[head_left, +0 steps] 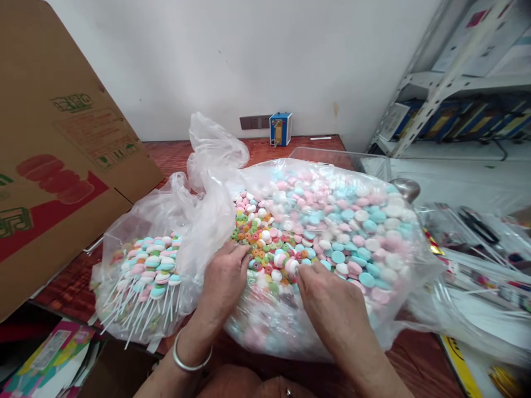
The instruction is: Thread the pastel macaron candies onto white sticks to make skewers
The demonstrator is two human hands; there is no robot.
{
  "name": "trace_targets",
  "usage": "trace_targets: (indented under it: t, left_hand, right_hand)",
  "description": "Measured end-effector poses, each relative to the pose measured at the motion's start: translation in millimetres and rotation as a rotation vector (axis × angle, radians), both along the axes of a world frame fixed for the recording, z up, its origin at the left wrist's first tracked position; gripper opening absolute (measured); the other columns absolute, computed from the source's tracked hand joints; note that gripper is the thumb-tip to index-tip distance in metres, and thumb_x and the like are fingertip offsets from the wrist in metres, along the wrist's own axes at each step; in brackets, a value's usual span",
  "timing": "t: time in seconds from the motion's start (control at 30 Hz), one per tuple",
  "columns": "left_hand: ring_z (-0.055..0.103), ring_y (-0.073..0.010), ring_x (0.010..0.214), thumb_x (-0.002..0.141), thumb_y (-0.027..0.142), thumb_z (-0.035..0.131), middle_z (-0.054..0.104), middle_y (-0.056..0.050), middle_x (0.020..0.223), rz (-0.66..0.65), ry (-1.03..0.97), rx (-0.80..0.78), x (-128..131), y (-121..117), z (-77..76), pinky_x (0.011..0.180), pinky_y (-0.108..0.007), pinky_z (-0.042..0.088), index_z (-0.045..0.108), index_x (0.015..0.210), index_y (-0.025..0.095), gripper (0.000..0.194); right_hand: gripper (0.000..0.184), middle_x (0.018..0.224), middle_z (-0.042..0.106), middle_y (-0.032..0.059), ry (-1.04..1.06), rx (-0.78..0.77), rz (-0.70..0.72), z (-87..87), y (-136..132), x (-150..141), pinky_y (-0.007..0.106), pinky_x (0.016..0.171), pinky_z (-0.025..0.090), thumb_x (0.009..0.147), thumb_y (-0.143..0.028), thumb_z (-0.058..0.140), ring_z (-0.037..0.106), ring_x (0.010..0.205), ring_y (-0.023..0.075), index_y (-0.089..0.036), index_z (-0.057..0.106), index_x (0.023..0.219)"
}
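Observation:
A large clear plastic bag (398,309) lies open on the table, full of pink, white and blue button-shaped marshmallows (338,257). Small sugared candy rings (255,243) in green, orange and red are heaped at its left side. My right hand (336,301) is closed, its fingertips pinching a pink-and-white marshmallow (291,266) above the heap. Over the rings' left edge, my left hand (224,279) has its fingers drawn together; whatever they hold is hidden. Left of it, marshmallow lollipops (155,265) with white sticks lie on a second plastic bag (114,237).
A big cardboard box (78,138) stands at the left. Against the wall are a socket strip (254,122) and a small blue box (281,129). A clear plastic tray (365,157) sits behind the bag, near a metal bowl (405,189). Metal shelving (443,83) rises at the right.

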State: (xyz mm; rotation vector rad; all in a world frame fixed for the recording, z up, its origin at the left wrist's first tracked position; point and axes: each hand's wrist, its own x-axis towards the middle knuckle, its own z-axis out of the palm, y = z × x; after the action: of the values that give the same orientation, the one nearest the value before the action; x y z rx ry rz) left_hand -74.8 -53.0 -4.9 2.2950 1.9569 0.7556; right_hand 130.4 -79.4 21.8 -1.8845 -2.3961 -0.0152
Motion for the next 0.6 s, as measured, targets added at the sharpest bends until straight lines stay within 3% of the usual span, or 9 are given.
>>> trace_targets:
  t: [0.23,0.6]
  left_hand:
    - [0.065,-0.0214,0.087,0.089,0.010,0.064,0.068,-0.006,0.090,-0.079,-0.006,-0.004,7.9,7.3,7.6,0.079,-0.033,0.051,0.074,0.092,0.017,0.013]
    - [0.067,-0.0199,0.087,0.088,0.010,0.064,0.073,-0.004,0.089,-0.147,-0.161,-0.004,-0.7,5.5,4.0,0.081,-0.032,0.050,0.070,0.093,0.017,0.011]
  right_hand:
    - [0.015,0.078,0.068,0.0035,0.004,0.012,0.028,-0.4,-1.0,-8.2,0.029,0.049,0.015,0.096,-0.018,0.058,0.067,0.062,0.0178,-0.020,0.067,0.084]
    - [0.018,0.079,0.070,0.0027,0.077,0.009,0.022,-6.2,1.5,-24.0,0.028,0.049,0.022,0.097,-0.019,0.056,0.069,0.064,0.0183,-0.021,0.066,0.082]
